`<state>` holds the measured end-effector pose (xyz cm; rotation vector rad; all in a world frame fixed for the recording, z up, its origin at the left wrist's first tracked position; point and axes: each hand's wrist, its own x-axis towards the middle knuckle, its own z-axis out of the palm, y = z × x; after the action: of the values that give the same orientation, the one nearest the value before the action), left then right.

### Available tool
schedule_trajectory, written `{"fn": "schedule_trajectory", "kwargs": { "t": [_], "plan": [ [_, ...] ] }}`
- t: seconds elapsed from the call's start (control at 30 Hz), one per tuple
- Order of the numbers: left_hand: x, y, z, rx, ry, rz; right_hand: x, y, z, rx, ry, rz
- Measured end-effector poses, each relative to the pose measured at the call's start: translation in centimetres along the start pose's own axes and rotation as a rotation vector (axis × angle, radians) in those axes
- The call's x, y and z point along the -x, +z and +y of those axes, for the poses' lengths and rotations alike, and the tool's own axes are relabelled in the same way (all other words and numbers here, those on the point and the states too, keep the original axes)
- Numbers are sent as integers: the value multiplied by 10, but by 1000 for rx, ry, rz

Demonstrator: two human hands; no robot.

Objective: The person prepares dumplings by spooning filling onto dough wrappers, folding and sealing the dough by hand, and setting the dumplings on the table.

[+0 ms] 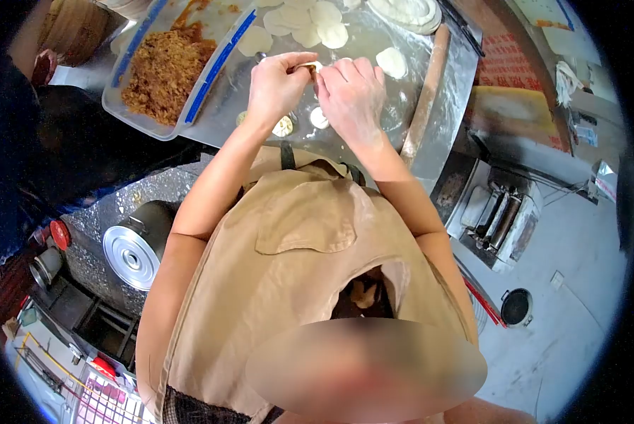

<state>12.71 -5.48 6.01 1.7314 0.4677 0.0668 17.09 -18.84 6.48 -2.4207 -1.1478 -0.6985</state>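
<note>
Above the steel table, my left hand and my right hand meet with their fingertips pinched together. Between them is a small dough wrapper with some brown filling showing at its edge; the fingers cover most of it. Small bits of metal show beside my left hand, possibly a filling tool, but I cannot tell whether that hand holds it. Just below the hands lie small round dough pieces. Flat dough rounds overlap beyond them, and a single dough round lies to the right of my right hand.
A clear plastic tub of brown minced filling stands left. On the right lie a wooden rolling pin and stacked wrappers. A person in dark clothing is at left. A lidded pot and a roller machine stand lower.
</note>
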Motion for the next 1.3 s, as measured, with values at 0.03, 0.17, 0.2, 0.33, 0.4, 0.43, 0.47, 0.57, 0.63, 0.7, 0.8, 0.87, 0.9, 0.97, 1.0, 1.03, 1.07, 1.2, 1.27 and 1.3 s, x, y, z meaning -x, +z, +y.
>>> {"fn": "schedule_trajectory", "kwargs": {
  "t": [0.03,0.17,0.2,0.33,0.4,0.43,0.47,0.57,0.63,0.7,0.8,0.87,0.9,0.97,1.0,1.03,1.07,1.2,1.27,1.3],
  "plan": [
    [-1,-1,2,-81,8,-6,1,-1,-1,-1,-2,2],
    [-1,-3,10,-164,68,-20,-4,-2,1,-4,-24,1],
    [-2,-3,10,-233,93,-25,-5,-2,1,12,-47,-8],
    [-6,-4,12,-367,143,-52,-3,-2,3,-23,-92,-29],
    [-8,-9,24,-390,157,-138,-7,-5,4,2,-73,-35],
    [-11,-13,34,-414,177,-228,-6,-5,3,2,-71,-36],
    [-14,-28,44,-323,58,-416,-5,-6,3,-28,8,-76],
    [-8,-32,27,413,-145,-229,-6,-8,2,-201,165,12],
    [-6,-4,-5,808,-335,-239,1,-2,-5,-350,278,108],
    [-5,14,-17,941,-364,-226,3,2,-12,-319,275,98],
    [-4,15,-15,735,-368,-140,5,0,-13,-264,265,71],
    [-7,15,-17,700,-391,-113,0,-3,-10,-246,254,66],
    [-9,15,-18,667,-418,-85,-1,-4,-8,-245,256,70],
    [-10,12,-19,691,-422,-130,0,-4,-5,-210,122,45],
    [-10,11,-18,717,-423,-168,0,-6,-6,-209,121,45],
    [-9,12,-16,719,-423,-166,1,-10,-8,-190,110,49],
    [-8,13,-13,727,-430,-148,1,-12,-9,-172,99,53],
    [-8,8,-8,715,-452,-169,-8,-18,-7,-135,82,46],
    [-5,6,-2,704,-443,-210,-7,-18,-4,-138,-13,-5],
    [-4,6,2,705,-478,-220,-7,-21,-5,-139,-17,-5]
  ]
}}
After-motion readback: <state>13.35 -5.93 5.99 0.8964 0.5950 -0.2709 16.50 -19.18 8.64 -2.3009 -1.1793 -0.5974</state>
